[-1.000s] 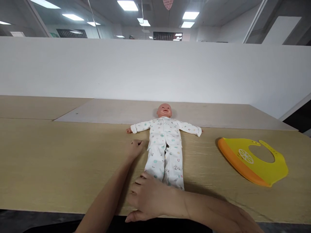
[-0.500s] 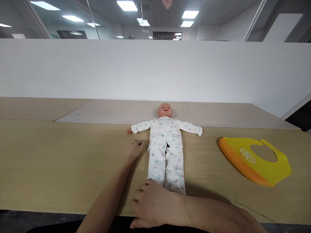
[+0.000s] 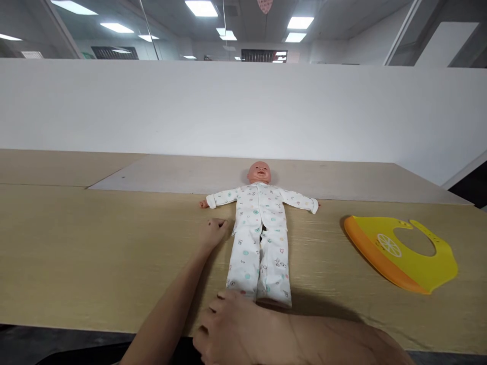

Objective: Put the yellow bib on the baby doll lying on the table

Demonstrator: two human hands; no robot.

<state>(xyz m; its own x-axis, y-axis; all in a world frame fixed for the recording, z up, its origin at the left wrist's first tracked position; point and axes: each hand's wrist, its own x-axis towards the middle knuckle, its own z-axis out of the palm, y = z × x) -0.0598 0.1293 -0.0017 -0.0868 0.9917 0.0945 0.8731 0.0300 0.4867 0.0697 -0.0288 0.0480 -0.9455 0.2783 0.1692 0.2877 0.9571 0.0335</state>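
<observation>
A baby doll [image 3: 259, 173] lies on its back on the table, arms spread, in a white patterned jacket [image 3: 261, 205] and matching white trousers [image 3: 243, 258]. My left hand [image 3: 213, 234] rests on the table beside the jacket's lower left edge, fingers curled into a loose fist with nothing visible in them. Across the bottom of the left trouser leg lies my right hand [image 3: 236, 324]. Its fingers are bent and closed at the hem, which they cover; the fingertips and thumb are hidden. The right trouser leg's hem shows uncovered.
A yellow and orange bib [image 3: 407, 253] lies to the right of the doll. Behind the wooden table [image 3: 95, 253] runs a low white wall [image 3: 243, 109] with glass above. The table's front edge passes beneath my forearms.
My right hand has moved a little toward me and left, and the left trouser leg has shifted slightly outward with it. My left hand stays in place.
</observation>
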